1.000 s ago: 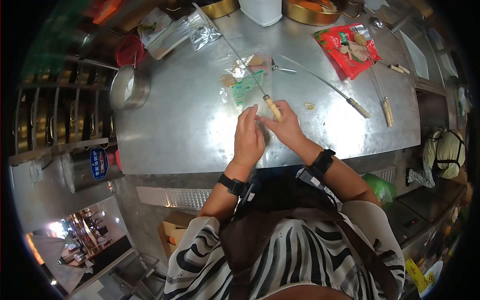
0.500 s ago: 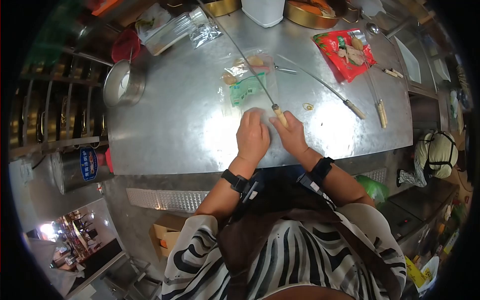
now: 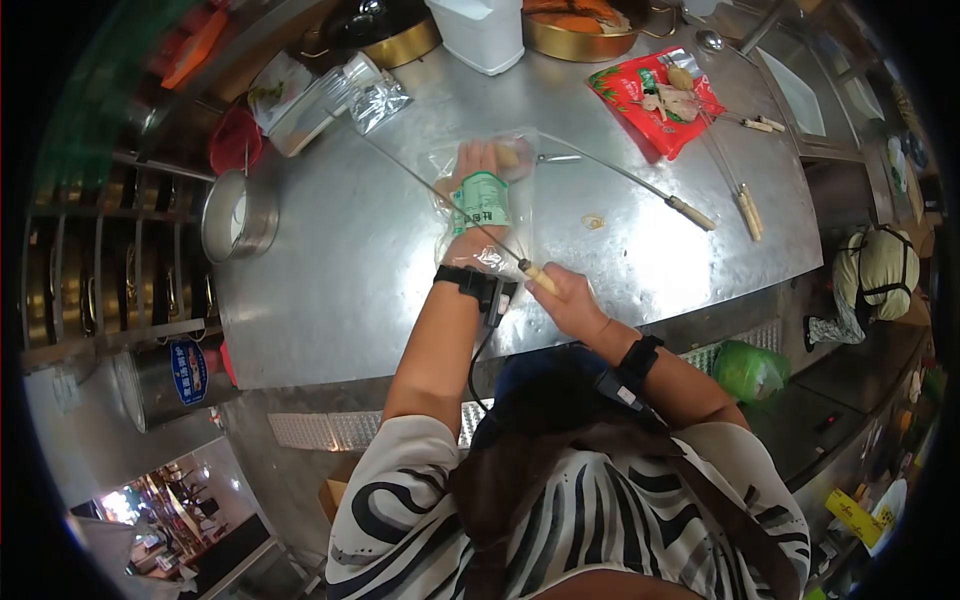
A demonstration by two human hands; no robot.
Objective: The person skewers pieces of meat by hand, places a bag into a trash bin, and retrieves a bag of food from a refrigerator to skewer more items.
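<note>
My left hand (image 3: 475, 162) is inside a clear plastic bag (image 3: 522, 205) with a green printed label (image 3: 482, 203). Its fingers stretch forward beside pale food pieces (image 3: 510, 155), seen through the film; the label hides the back of the hand. In my right hand (image 3: 573, 303) is the wooden handle of a long metal skewer (image 3: 538, 275). Its thin rod slants up and left over the bag and my left wrist. Another wooden-handled skewer (image 3: 690, 212) lies right of the bag, near a small wet spot (image 3: 593, 222).
Loaded skewers rest on a red packet (image 3: 660, 110) at the right. Behind stand a white container (image 3: 480, 40) and gold pans (image 3: 580, 40). A metal pot (image 3: 240, 215) sits left, by a red basket (image 3: 236, 140). Another person (image 3: 878, 275) is bent over at far right.
My left hand has gone from the bag's near edge into the bag. My right hand still holds the skewer, now tilted further left. The view has shifted slightly.
</note>
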